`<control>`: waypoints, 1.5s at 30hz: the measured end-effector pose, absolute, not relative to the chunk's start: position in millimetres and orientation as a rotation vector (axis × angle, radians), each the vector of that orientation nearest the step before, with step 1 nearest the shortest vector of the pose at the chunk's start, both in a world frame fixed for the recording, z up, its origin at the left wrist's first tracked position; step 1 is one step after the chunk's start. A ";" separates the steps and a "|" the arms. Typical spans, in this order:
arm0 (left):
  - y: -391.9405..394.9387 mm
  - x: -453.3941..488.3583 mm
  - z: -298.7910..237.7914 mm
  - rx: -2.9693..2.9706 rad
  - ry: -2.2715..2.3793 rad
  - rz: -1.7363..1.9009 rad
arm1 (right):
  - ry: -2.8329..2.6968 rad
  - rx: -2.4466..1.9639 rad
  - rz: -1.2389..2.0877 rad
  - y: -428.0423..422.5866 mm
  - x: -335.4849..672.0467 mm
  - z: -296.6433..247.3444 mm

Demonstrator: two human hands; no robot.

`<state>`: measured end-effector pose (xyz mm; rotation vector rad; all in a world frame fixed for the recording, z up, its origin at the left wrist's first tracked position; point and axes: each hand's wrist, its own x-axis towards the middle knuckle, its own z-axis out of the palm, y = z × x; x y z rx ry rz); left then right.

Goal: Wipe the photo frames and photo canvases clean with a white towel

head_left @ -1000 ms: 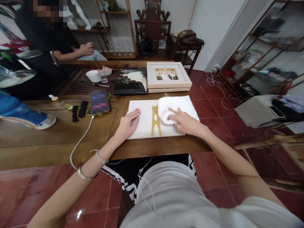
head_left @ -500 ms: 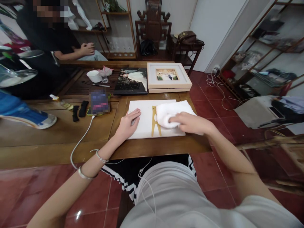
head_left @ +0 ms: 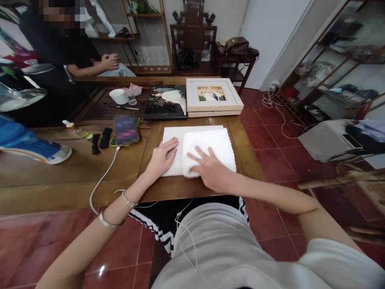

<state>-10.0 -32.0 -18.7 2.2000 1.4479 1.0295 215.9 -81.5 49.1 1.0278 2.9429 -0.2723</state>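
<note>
A white fleecy cloth point(head_left: 210, 138) with a scalloped edge is being held down under the right hand point(head_left: 212, 168), whose fingers are being kept spread and open over its surface. The thumb is being laid by the cloth's rolled left edge; whether any of the fabric is being pinched there cannot be told. By this cloth, the right and middle part of a flat white board point(head_left: 173, 134) is being covered, while the board's left part is being left exposed.

On that exposed part the left hand point(head_left: 164, 155) is being rested, open and palm down, with nothing seen being gripped. A plain silver bangle point(head_left: 110, 220) is being worn on the left forearm.

The board is being supported by the wooden table point(head_left: 120, 172), near its front edge. Beyond it, a black photo panel point(head_left: 165, 102) and a pale wooden picture frame point(head_left: 215, 96) are being kept side by side. To the left, a phone point(head_left: 125, 130), its screen blurred, is being joined to a white cable point(head_left: 102, 182), just beside two small black pieces point(head_left: 105, 137) and a dropper bottle point(head_left: 81, 131). Across the table, another person's hands point(head_left: 110, 61) are being held together.
</note>
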 end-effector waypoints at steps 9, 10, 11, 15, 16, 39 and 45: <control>-31.3 -10.3 -18.4 2.197 1.444 1.005 | 3.070 0.857 -0.445 -78.4 232.7 49.6; -31.4 -9.9 -18.8 2.194 1.450 1.011 | 3.076 0.919 -0.468 -63.6 234.8 47.9; -31.5 -9.6 -19.2 2.191 1.453 1.019 | 3.084 0.985 -0.486 -47.8 236.5 46.1; -31.6 -9.2 -19.6 2.181 1.455 1.026 | 3.122 1.224 -0.514 11.7 234.9 41.1; -31.6 -9.2 -19.3 2.178 1.455 1.024 | 3.112 1.275 -0.500 22.3 231.7 41.0; -32.6 -7.5 -15.7 2.176 1.468 1.002 | 3.042 1.227 -0.333 -49.9 234.3 49.5; -32.2 -7.7 -16.7 2.181 1.457 1.030 | 3.037 1.297 -0.251 15.7 212.0 42.4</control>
